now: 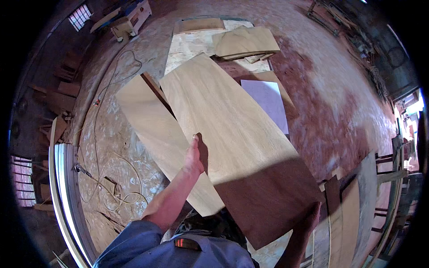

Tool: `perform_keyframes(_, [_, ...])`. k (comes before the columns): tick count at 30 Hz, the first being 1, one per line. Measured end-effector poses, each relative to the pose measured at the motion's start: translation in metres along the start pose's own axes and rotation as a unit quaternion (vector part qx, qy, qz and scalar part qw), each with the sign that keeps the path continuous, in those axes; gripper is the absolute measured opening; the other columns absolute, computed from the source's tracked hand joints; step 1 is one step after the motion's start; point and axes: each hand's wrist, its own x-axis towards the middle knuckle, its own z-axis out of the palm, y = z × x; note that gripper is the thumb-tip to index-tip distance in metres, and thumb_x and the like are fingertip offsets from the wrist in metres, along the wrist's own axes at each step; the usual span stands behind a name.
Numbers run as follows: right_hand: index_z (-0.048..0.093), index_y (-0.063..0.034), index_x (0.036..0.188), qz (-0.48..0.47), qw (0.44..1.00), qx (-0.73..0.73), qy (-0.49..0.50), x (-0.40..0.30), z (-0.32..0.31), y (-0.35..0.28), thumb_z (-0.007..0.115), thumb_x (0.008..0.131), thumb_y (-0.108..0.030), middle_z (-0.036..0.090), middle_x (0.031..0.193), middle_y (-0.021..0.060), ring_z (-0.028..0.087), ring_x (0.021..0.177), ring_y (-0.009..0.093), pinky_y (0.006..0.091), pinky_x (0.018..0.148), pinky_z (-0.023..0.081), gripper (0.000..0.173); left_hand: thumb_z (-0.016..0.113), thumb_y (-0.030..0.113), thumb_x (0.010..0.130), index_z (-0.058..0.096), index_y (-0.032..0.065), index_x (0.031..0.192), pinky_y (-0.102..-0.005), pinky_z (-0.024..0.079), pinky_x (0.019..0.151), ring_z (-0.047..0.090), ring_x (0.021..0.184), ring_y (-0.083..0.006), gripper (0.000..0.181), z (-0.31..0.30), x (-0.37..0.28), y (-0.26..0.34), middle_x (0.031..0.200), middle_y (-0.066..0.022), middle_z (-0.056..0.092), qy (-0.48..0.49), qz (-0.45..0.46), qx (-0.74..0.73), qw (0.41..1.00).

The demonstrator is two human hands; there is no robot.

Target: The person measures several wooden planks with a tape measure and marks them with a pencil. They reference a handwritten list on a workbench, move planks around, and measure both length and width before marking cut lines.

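A large rectangular light wood panel (231, 117) lies at a slant in front of me, its near end in shadow. At its left long edge, my left hand (193, 159) grips it with the thumb on top; the fingers are hidden beneath. My right hand (311, 216), in shadow, holds the near right corner. Under the left side of this panel, a second light wood panel (150, 117) sticks out, with a dark gap between the two at the far end. Beyond the right edge, a pale sheet (264, 100) rests on a brown board (284, 92).
Several curved wood pieces (246, 42) are stacked at the far end of a whitish worktop (187, 45). A cable (139, 181) loops over the floor at left, near long stacked boards (65, 184). More planks (348, 207) stand at right. A wooden machine stand (132, 21) is far left.
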Motion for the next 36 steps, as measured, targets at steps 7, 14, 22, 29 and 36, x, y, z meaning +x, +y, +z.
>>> perform_keyframes(7, [0.058,-0.0034,0.107,-0.027,0.997,0.061,0.034,0.002,-0.097,0.026,0.046,0.091,-0.029,0.058,0.105,0.0058,0.053,0.096,0.018,0.0338,0.088,0.041,0.033,0.044,0.05,0.09,0.033,0.0098,0.136,-0.0433,0.026,0.108,0.035,0.128,-0.0268,0.062,0.01,-0.016,-0.048,0.138,-0.0097,0.038,-0.157,0.05,0.037,0.986])
perform_keyframes(14, [0.06,-0.0006,0.082,0.017,0.986,0.038,0.16,0.001,-0.149,0.037,0.052,0.09,-0.027,0.057,0.077,-0.0002,0.049,0.069,0.011,0.0275,0.065,0.041,0.028,0.03,0.052,0.092,0.01,0.0148,0.146,-0.041,0.006,0.113,0.01,0.139,-0.0212,0.069,-0.004,-0.047,-0.079,0.152,-0.0056,0.007,-0.023,0.168,0.31,0.935])
perform_keyframes(22, [0.06,-0.0005,0.088,0.004,0.972,0.128,0.198,-0.035,-0.289,0.035,0.053,0.09,-0.025,0.058,0.081,0.0012,0.052,0.071,0.01,0.0268,0.065,0.042,0.026,0.031,0.061,0.089,0.005,0.0249,0.146,-0.0544,0.019,0.108,0.009,0.138,-0.03,0.073,0.075,-0.138,-0.171,0.152,-0.0046,0.0,-0.121,0.06,0.273,0.953])
perform_keyframes(29, [0.06,0.0014,0.099,-0.044,0.945,0.186,0.264,-0.07,-0.429,0.041,0.047,0.093,-0.025,0.062,0.094,0.0077,0.059,0.083,0.017,0.0316,0.077,0.048,0.03,0.045,0.053,0.09,0.027,0.0233,0.141,-0.0515,0.033,0.103,0.033,0.128,-0.0321,0.062,0.141,-0.187,-0.275,0.145,-0.0084,0.028,-0.164,-0.119,0.19,0.961])
perform_keyframes(36, [0.056,-0.0009,0.099,-0.065,0.892,0.263,0.361,-0.139,-0.526,0.055,0.045,0.094,-0.028,0.056,0.095,0.0055,0.053,0.086,0.016,0.0328,0.077,0.043,0.029,0.048,0.035,0.092,0.044,0.0103,0.13,-0.0448,0.039,0.099,0.047,0.117,-0.0275,0.045,0.154,-0.184,-0.362,0.128,-0.0073,0.05,-0.21,-0.242,0.28,0.905])
